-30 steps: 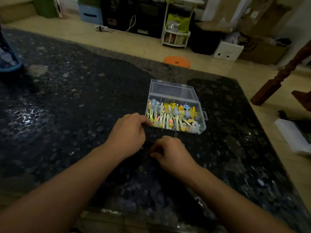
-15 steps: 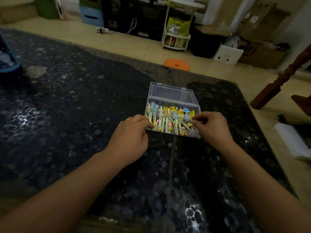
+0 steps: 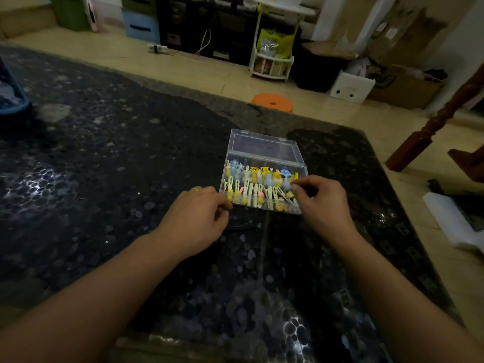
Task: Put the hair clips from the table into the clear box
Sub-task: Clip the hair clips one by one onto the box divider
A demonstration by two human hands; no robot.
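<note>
Two hands work at the near edge of the clear box [image 3: 264, 184], and most of the job looks finished. Nearest the viewer, the dark speckled table [image 3: 110, 158] shows no loose coloured clips, as far as the dim light allows; only a thin dark sliver [image 3: 241, 227] lies just in front of the box, between the wrists, and whether it is a clip cannot be told.

Further out, the left hand [image 3: 195, 217], a ring on one finger, rests with curled fingers against the box's near left corner, seemingly steadying it; whether it truly grips the wall is unclear. The right hand [image 3: 320, 200] sits over the near right corner with thumb and forefinger pinched together above the contents, apparently on a small clip, though the item itself is too small to make out.

Inside the box the hair clips [image 3: 259, 188] lie in rows, pale yellow, pink and blue, nearly filling it. Behind them the lid [image 3: 263, 148] stands open.

Compared with a second ago, the right hand has travelled from the bare table in front of the box up to its right corner, while the left has hardly moved. What remains, in my judgement, is releasing this clip, checking the dark sliver and perhaps closing the lid.
</note>
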